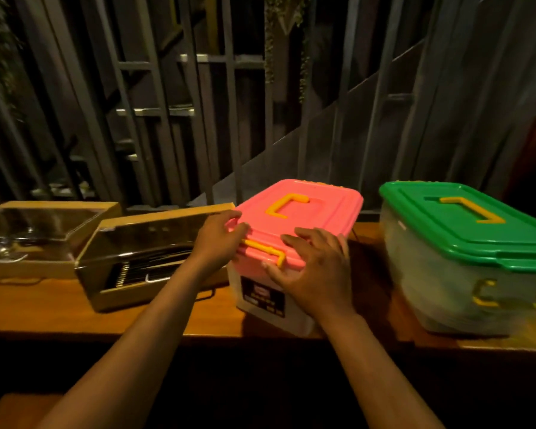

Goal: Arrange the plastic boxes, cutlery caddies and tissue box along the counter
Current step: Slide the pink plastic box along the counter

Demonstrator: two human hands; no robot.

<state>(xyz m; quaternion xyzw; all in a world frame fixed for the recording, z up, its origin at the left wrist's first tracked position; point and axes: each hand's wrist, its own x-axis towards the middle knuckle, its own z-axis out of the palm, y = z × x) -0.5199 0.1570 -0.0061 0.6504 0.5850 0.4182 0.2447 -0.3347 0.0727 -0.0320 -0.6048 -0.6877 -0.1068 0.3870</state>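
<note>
Both bare forearms enter from the bottom edge and reach forward over the near lip of the desk [59,308], a long wooden top in a warm orange-brown tone running left to right across the view. Behind it stands a dark wall of vertical slats [167,103] with some horizontal rails, and strands of hanging foliage [271,41] drop from above; the room is dim, lit mainly on the desk top.

Green-lidded box [464,252]: translucent body, yellow handle on the lid, yellow latch on its near end, standing at the right end of the desk, apart from its neighbour.

Pink-lidded box [300,218]: centre of the desk, pale translucent body, yellow handle recessed in the lid, yellow latch [265,250] on the near end, dark label below it.

Near cutlery caddy [136,264]: wooden frame with a clear top, metal cutlery visible inside, angled, its right end close beside the pink-lidded box. Far cutlery caddy [44,233]: same type, further left and back.

Left hand [220,239]: grip curled over the left near corner of the pink lid, thumb on top. Right hand [313,270]: grip spread flat against the near end and lid edge, fingers extended, not closed around anything.
</note>
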